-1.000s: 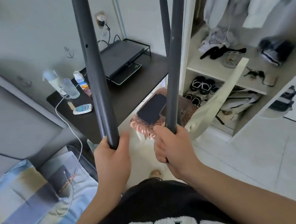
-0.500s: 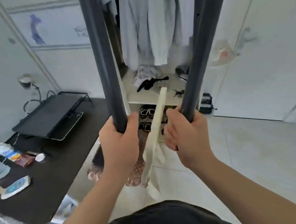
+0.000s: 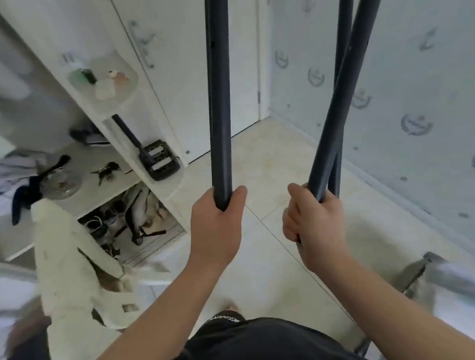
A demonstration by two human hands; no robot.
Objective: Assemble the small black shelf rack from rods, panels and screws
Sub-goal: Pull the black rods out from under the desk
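Room: pale tiled floor [image 3: 271, 156], a white door [image 3: 192, 72] ahead, patterned wall [image 3: 408, 93] to the right, and an open wardrobe [image 3: 158, 167] with shoes [image 3: 133, 212] in its bottom compartment to the left.
Head view, left hand: my feed shows the left hand [image 3: 216, 225] wrapped tight round the lower end of the single rod [image 3: 219, 98], thumb on the right side of it.
Head view, right hand: the right hand [image 3: 313, 222] is closed round the bottoms of two rods at once, the front rod [image 3: 343, 91] and the rear rod [image 3: 346, 9].
Where the rods are: all three rise from the fists and run out of the top of the frame, well above the floor. I see no panels or screws.
Long axis: the single rod stands nearly upright. The right-hand pair crosses just above the fist, and the front rod leans away to the right.
Relation that counts: each rod extends up and away from its hand, so the far ends are out of my sight. The two hands sit level and apart.
My judgement: the rods are being carried to the build spot. Setting them down calls for lowering the long ends clear of door and wall.
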